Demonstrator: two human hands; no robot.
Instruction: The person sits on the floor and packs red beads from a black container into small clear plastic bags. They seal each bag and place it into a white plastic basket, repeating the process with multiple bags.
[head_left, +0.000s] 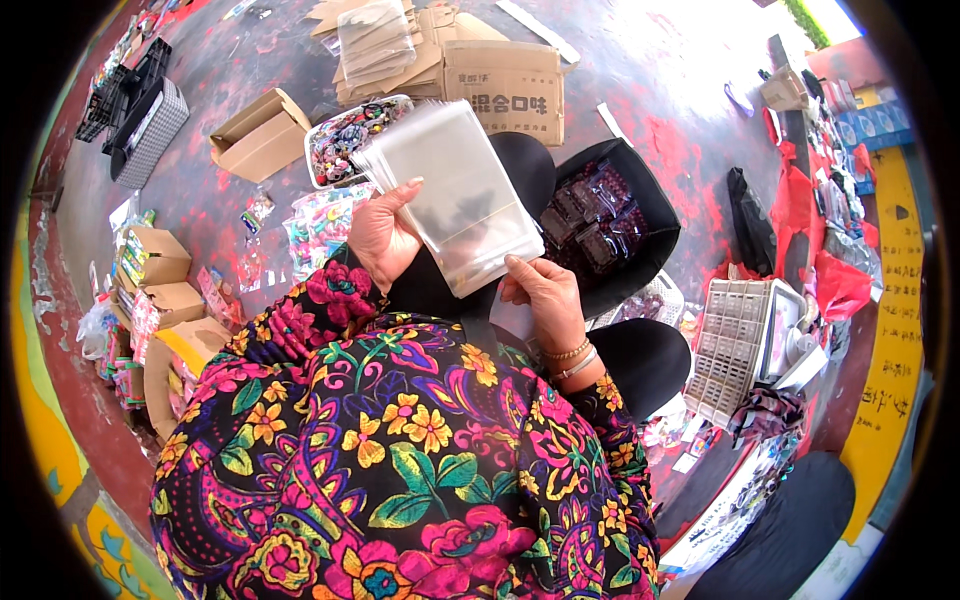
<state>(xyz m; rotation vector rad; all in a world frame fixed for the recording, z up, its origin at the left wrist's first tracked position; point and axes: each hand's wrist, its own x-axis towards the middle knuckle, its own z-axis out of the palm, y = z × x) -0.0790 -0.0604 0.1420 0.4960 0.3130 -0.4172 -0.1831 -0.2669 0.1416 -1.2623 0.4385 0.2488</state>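
Note:
A thick stack of clear plastic bags (455, 190) lies tilted over my lap. My left hand (385, 235) grips its left edge, with the thumb on top and the other fingers hidden underneath. At the lower right corner, my right hand (550, 298) pinches the stack between thumb and fingers. A small pale, see-through piece shows beneath my right hand; I cannot make out what it is. To the right of the stack, an open black box (655, 205) holds several dark, clear-wrapped packets (597, 215).
Beyond the stack are a white basket of colourful small items (355, 140), an open cardboard box (262, 135) and a large carton (503, 90). A beige plastic crate (735, 345) stands at the right. Cartons (165, 300) and colourful packages crowd the left, near a grey basket (150, 135).

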